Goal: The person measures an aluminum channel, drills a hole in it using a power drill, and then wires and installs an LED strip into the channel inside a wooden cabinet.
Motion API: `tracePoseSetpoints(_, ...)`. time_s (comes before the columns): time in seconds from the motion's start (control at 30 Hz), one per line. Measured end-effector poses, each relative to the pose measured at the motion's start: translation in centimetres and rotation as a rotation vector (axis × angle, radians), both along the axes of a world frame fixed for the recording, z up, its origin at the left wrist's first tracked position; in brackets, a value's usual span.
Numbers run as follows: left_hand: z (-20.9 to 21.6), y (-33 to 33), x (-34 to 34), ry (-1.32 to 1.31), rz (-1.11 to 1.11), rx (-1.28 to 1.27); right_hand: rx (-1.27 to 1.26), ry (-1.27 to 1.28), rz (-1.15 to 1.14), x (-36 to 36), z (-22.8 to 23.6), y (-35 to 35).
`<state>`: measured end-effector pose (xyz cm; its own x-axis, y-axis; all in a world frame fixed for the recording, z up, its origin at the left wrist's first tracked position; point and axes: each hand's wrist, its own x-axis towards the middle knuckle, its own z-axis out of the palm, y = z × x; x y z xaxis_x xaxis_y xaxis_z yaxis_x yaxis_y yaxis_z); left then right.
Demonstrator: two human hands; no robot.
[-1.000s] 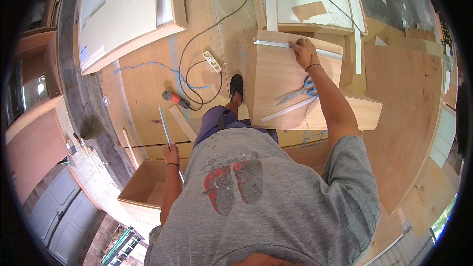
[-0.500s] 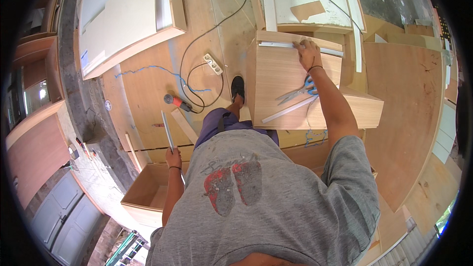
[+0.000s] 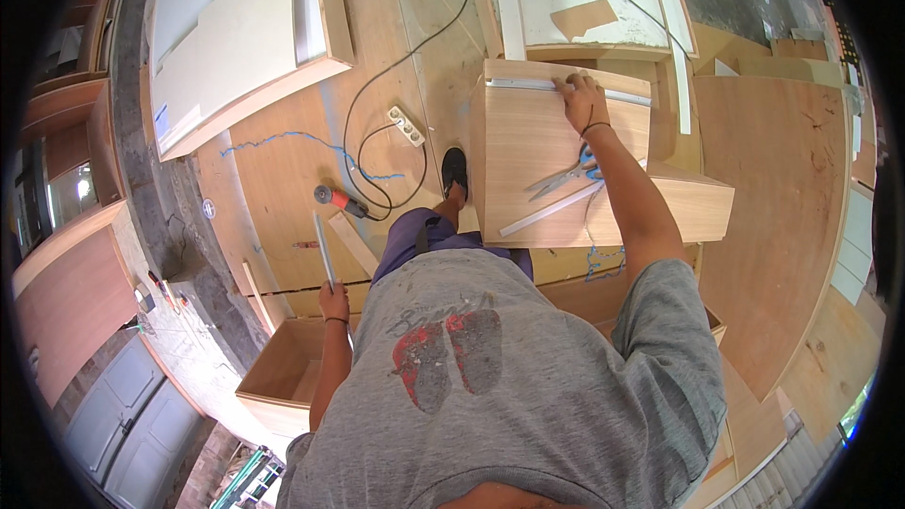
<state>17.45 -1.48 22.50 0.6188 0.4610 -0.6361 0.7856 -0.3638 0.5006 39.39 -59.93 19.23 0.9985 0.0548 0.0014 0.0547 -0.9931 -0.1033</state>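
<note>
My left hand [image 3: 334, 302], low on the left beside my body, is closed around a long thin metal drawer slide [image 3: 323, 245] that points away from me. My right hand [image 3: 583, 106] reaches out over a pale wooden box [image 3: 528, 137]. Its bent fingers grip another metal drawer slide [image 3: 521, 84], which lies along the box's far edge. Blue-handled scissors [image 3: 564, 178] lie on the box beneath my right wrist, blades apart and pointing left. Nearer to me, a pale narrow strip [image 3: 547, 210] rests slantwise on the same surface.
A red and black power tool [image 3: 339, 200] and a power strip [image 3: 405, 126] with dark cable lie on the floor boards. An open wooden drawer [image 3: 283, 363] stands by my left forearm. A white-lined panel frame [image 3: 335, 61] is at far left; a large board [image 3: 768, 188] is at right.
The whole view has shifted slightly. Both hands keep their holds, and the slide on the box stays along its far edge.
</note>
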Motion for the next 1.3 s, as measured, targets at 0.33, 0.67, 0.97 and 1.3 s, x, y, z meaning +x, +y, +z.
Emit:
tracePoseSetpoints(0.33, 0.1, -0.4, 0.3, 0.021, -0.058, 0.045, 0.078, -0.021, 0.079, 0.1, -0.1, 1.6)
tracePoseSetpoints(0.67, -1.4, -0.6, -1.3, 0.039, 0.004, 0.012, 0.040, -0.044, 0.087, 1.3, 0.3, 2.8)
tracePoseSetpoints(0.97, -1.3, -0.4, -1.3, 0.050, -0.049, 0.061, 0.140, -0.038, 0.215, 4.5, -0.1, 6.6)
tracePoseSetpoints(1.3, -0.8, -0.6, -2.2, 0.058, 0.035, -0.010, 0.108, 0.075, 0.212, 5.3, 0.7, 6.8)
